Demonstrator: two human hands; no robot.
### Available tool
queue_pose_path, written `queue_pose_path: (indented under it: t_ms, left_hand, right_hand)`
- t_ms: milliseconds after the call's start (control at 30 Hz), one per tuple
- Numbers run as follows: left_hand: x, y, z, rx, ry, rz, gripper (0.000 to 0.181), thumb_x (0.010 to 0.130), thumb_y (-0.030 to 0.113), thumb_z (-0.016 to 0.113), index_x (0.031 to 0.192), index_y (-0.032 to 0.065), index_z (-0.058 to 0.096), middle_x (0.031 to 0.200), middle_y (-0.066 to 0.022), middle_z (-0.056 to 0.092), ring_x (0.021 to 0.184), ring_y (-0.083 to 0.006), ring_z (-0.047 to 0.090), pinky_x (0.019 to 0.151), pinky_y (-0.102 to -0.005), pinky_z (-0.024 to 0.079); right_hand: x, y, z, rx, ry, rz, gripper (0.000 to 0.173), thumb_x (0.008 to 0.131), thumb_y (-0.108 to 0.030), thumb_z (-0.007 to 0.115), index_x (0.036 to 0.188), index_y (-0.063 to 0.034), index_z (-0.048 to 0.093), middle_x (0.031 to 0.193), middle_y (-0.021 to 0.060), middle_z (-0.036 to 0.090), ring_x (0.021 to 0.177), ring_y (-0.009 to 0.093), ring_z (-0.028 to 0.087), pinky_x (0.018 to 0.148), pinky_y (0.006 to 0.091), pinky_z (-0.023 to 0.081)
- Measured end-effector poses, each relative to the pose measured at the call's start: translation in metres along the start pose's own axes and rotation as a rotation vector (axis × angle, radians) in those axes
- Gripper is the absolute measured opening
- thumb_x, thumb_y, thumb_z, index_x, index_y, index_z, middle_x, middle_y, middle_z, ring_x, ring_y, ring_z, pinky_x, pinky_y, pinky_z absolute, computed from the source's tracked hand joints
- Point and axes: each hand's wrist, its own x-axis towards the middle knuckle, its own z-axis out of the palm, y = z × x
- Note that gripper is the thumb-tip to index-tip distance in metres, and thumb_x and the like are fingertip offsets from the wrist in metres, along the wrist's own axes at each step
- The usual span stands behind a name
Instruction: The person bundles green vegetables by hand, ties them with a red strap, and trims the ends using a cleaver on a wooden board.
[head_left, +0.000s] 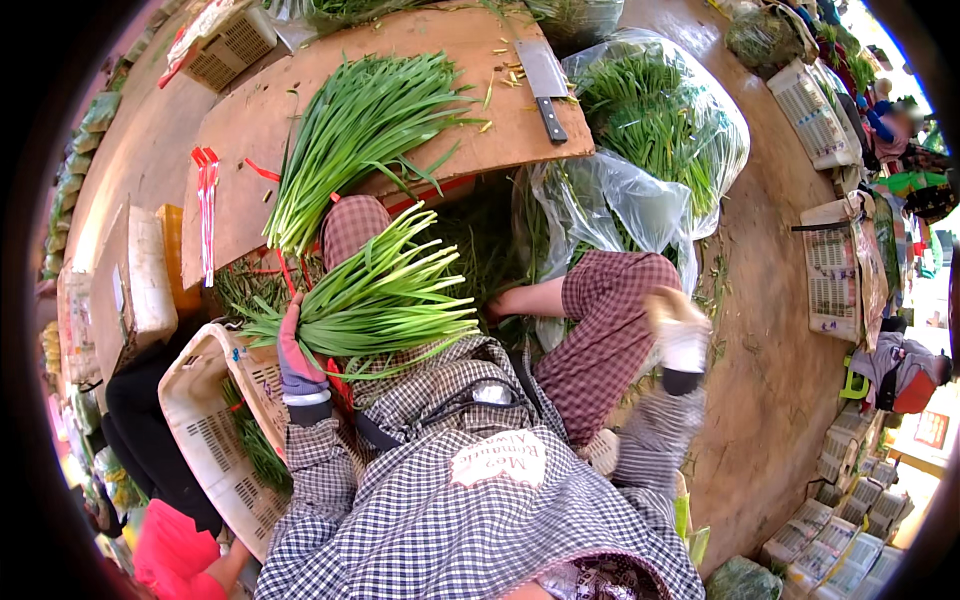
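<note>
My left hand (296, 341), in a pink and purple glove, grips a bunch of garlic chives (382, 292) over my lap. Its pale cut ends fan to the right. A larger pile of garlic chives (360, 135) lies on the wooden board (247, 127) in front of me, stems toward me. My right hand (679, 319) is out to the right above my knee. Motion blur hides its fingers, and I cannot make out anything held. A cleaver (546, 86) with a black handle rests at the board's right edge. Red-tipped ties (205, 210) lie at the board's left.
Clear plastic bags of greens (660, 127) stand beyond my right knee. A white plastic crate (217, 435) with a tied bundle of greens (255, 435) is at my left. A person in a pink top (176, 551) is close by there. Crates (832, 266) and people line the right side.
</note>
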Motion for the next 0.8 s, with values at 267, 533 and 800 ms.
queue_pose_path:
  t_ms: [267, 533, 800]
  left_hand:
    - [0.003, -0.017, -0.007, 0.099, -0.033, 0.076, 0.041, 0.1, 0.019, 0.04, 0.132, -0.0041, 0.047, 0.128, -0.0194, 0.057, 0.114, -0.0303, 0.059, 0.099, -0.043, 0.048]
    - [0.01, -0.035, -0.025, -0.016, -0.042, 0.043, 0.034, 0.099, 0.016, 0.04, 0.12, -0.0044, 0.057, 0.118, -0.0186, 0.063, 0.104, -0.0288, 0.063, 0.095, -0.0413, 0.05]
    - [0.015, -0.037, -0.025, -0.041, -0.02, -0.037, 0.035, 0.099, 0.02, 0.042, 0.12, -0.0035, 0.057, 0.118, -0.018, 0.063, 0.105, -0.0287, 0.063, 0.093, -0.0422, 0.052]
  right_hand:
    - [-0.045, -0.098, 0.181, 0.856, -0.859, 0.243, 0.032, 0.081, -0.009, 0.068, 0.11, 0.0042, 0.064, 0.091, 0.007, 0.07, 0.081, 0.011, 0.064, 0.073, 0.0259, 0.053]
    - [-0.032, -0.077, 0.177, 0.853, -0.645, 0.31, 0.017, 0.086, -0.006, 0.06, 0.099, 0.0045, 0.067, 0.078, 0.0076, 0.068, 0.061, 0.009, 0.059, 0.058, 0.0234, 0.05]
    - [0.027, -0.078, 0.195, 0.387, -0.593, -0.067, 0.043, 0.077, -0.028, 0.072, 0.108, -0.001, 0.066, 0.102, 0.0186, 0.068, 0.095, 0.03, 0.067, 0.084, 0.0352, 0.053]
